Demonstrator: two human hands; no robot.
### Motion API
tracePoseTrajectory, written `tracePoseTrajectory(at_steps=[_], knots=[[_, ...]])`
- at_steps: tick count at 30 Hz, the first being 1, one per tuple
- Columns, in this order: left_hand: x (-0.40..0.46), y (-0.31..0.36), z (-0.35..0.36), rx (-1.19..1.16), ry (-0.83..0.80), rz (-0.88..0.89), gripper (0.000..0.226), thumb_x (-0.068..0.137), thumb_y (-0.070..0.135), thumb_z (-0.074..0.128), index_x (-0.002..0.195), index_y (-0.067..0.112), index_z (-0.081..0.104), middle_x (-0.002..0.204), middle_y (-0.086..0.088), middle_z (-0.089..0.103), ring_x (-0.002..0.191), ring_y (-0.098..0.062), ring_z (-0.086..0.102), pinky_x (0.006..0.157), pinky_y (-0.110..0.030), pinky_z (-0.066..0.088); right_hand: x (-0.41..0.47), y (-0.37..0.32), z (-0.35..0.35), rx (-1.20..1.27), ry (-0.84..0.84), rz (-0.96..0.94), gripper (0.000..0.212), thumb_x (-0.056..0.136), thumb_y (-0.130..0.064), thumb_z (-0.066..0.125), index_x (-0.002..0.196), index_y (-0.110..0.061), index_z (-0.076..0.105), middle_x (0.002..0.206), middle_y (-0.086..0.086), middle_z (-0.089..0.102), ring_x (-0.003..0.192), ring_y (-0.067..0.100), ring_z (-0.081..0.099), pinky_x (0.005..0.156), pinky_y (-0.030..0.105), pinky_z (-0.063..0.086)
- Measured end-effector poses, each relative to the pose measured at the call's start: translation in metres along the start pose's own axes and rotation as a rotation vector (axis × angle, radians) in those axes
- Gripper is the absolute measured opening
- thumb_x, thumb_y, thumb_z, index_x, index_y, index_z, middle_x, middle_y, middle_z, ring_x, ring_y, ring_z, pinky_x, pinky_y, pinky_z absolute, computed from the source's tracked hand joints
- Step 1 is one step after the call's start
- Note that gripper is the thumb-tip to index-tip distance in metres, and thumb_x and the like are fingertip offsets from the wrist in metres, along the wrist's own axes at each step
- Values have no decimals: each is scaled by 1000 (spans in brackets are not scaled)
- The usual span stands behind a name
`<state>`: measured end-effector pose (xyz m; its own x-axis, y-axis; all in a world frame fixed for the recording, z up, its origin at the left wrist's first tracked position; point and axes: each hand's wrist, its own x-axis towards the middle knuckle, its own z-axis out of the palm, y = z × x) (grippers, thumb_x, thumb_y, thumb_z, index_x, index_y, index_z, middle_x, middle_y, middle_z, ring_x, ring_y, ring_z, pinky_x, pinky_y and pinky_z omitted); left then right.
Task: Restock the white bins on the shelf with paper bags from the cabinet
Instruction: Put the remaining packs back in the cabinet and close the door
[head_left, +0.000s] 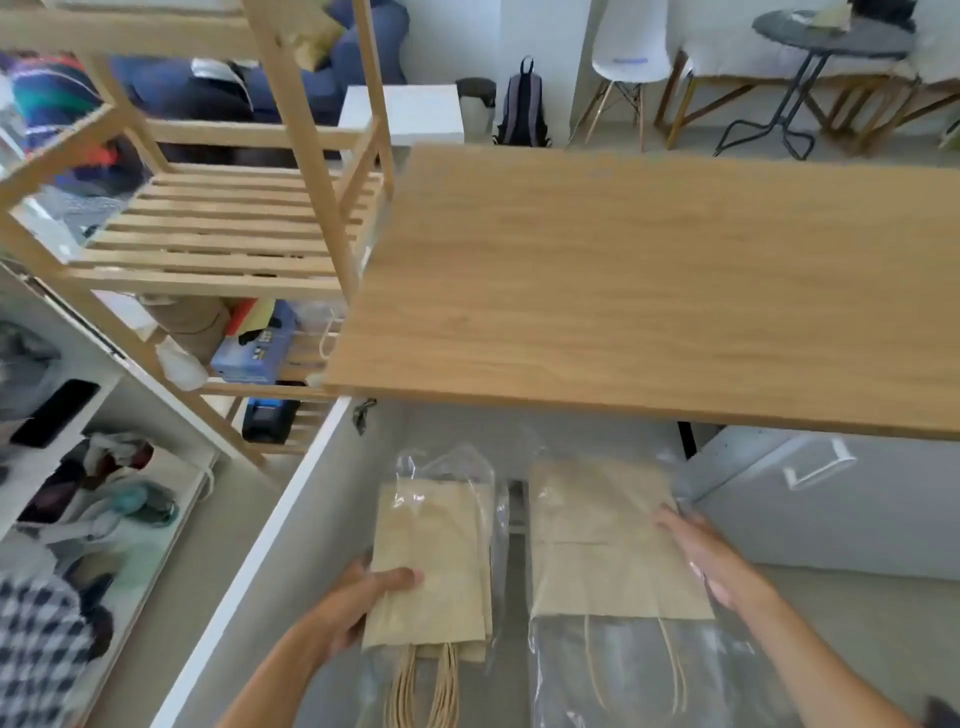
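Your hands are on two stacks of paper bags under the tabletop.

Your left hand (363, 597) grips the small stack of brown paper bags with twine handles (431, 571) — thumb on top, fingers curled under its left edge. Your right hand (711, 558) lies flat and open along the right edge of the bigger stack of brown paper bags in clear plastic wrap (608, 551). Both stacks sit below the light wooden tabletop (649, 275) — beside the slatted wooden shelf (223, 228).

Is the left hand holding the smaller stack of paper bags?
Yes, the left hand grips the smaller stack of paper bags at its left edge, thumb on top.
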<state>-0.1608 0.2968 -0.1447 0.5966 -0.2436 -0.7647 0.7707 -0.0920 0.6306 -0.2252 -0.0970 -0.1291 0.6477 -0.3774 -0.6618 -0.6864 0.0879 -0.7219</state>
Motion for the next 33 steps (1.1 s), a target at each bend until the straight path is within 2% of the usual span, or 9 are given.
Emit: tracePoseTrajectory(at_steps=[4,6,7,10,15,18,24,27,33], knots=[[76,1,5,7,-6,65,94,45,22,97,128,13,55,110,-13,76,98,-32,74,71,-43,62,83,9,-6,-63,27,-23,47,91,-37,62,131,-17,49,141,3,48,128,26,47,112,43,36],[115,2,7,11,-2,103,68,66,14,88,126,13,57,108,-12,77,95,-30,75,65,-38,62,128,21,-14,-58,41,-20,70,66,-49,76,126,-19,57,138,10,55,131,30,49,114,53,36],[133,5,9,16,5,119,55,75,9,80,125,13,57,107,-12,77,94,-28,75,63,-37,62,149,25,-16,-20,53,-17,61,65,-47,78,115,-19,61,128,12,59,127,33,53,110,57,39],[185,11,12,52,31,154,38,83,5,74,118,12,62,101,-10,79,84,-22,77,59,-32,62,201,28,-15,78,35,-17,30,95,-24,59,121,-11,55,115,20,65,108,37,65,87,53,56],[243,33,18,136,41,206,54,61,12,89,111,11,68,98,-8,80,79,-19,78,60,-30,63,248,19,7,191,23,-136,24,99,-3,53,118,-17,58,104,8,69,89,20,67,64,32,59],[273,50,22,147,35,228,43,73,13,83,113,9,68,102,-9,79,81,-18,77,60,-28,62,272,4,24,180,46,-201,47,96,-2,59,137,-21,46,111,3,67,91,15,67,72,32,56],[315,80,39,320,260,342,77,66,28,92,133,14,54,118,-2,69,98,-19,70,80,-35,60,303,-24,51,-162,380,-384,67,88,-31,73,144,-26,37,123,2,56,101,19,58,84,31,49],[325,86,45,384,379,425,96,69,33,91,145,19,34,124,-1,58,98,-15,65,74,-30,57,316,-18,52,-425,371,-379,82,88,-36,72,154,-22,26,145,11,46,128,30,51,96,33,42],[329,78,46,533,490,433,86,73,49,83,139,16,40,126,-3,56,111,-26,61,94,-38,54,317,9,60,-871,306,-347,75,93,-39,55,159,-21,22,164,9,20,149,31,23,120,48,23]])
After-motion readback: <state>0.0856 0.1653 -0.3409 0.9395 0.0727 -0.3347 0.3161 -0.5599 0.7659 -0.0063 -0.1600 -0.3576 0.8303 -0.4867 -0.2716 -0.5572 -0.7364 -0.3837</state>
